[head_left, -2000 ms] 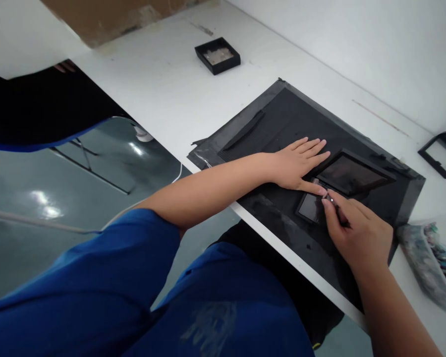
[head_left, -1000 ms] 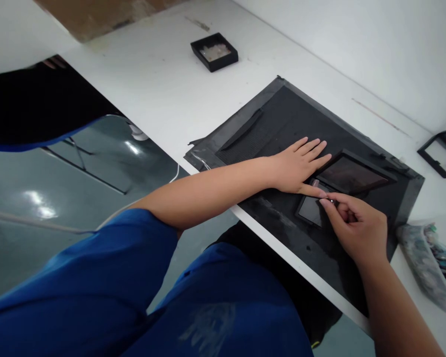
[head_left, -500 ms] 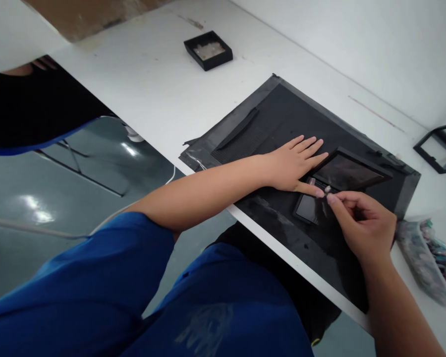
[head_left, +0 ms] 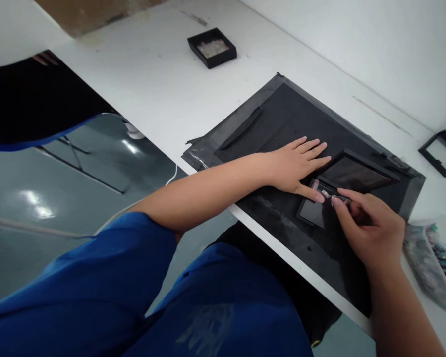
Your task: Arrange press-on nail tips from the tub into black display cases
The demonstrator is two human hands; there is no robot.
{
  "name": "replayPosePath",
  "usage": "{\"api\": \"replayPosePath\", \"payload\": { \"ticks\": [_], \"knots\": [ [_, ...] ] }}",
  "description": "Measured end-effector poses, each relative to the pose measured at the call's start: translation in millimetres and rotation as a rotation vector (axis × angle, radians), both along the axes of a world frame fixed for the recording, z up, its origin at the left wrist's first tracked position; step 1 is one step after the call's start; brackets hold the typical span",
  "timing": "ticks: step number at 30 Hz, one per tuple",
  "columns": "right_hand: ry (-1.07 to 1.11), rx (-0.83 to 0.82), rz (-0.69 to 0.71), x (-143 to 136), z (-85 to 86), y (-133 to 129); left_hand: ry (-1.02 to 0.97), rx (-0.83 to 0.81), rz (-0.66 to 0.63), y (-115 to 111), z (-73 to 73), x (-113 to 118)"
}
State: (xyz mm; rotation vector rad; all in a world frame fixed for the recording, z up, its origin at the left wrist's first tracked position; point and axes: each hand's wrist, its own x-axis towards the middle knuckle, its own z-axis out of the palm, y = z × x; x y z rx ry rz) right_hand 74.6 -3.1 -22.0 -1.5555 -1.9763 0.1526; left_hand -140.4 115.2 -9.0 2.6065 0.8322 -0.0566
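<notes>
My left hand point(head_left: 295, 166) lies flat with fingers spread on a black mat point(head_left: 282, 119). Its thumb rests at the edge of an open, hinged black display case point(head_left: 315, 210), whose framed lid point(head_left: 357, 171) with a clear pane is tilted up on the far side. My right hand point(head_left: 371, 223) is over the case's right part, thumb and forefinger pinched on a tiny pale stone-like piece point(head_left: 333, 198), mostly hidden by the fingertips. Just left of it, a pinkish-white piece point(head_left: 325, 194) lies in the case, and another pale piece point(head_left: 315, 184) sits by the hinge.
A black tray point(head_left: 217, 59) of translucent chips stands farther back on the white table point(head_left: 152, 74). At the right are an empty black frame point(head_left: 440, 151) and a plastic-lined box point(head_left: 431, 267) of small packets. Beyond the table's left side, part of another person point(head_left: 46, 59) shows.
My right hand has shifted slightly right and down, uncovering the pinkish-white piece beside its fingertips. My left hand stays flat on the mat. The whole view has shifted a little.
</notes>
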Motion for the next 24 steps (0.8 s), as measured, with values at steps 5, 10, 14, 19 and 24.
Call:
{"api": "replayPosePath", "payload": {
  "ticks": [5,10,14,19,24],
  "knots": [
    [-0.22,0.067,0.028,-5,-1.6,-2,0.023,-0.05,-0.018,5,10.3,-10],
    [-0.194,0.097,0.064,-6,-2.9,-2,0.025,-0.037,-0.007,9,12.2,-14],
    [-0.154,0.105,0.11,-6,-2.4,-2,0.038,-0.035,-0.007,8,12.3,-13],
    [-0.179,0.126,0.101,-6,-2.1,-2,0.054,-0.042,-0.005,7,14.1,-13],
    [-0.286,0.138,0.098,-7,-2.4,-2,0.048,-0.049,-0.006,7,15.2,-12]
  ]
}}
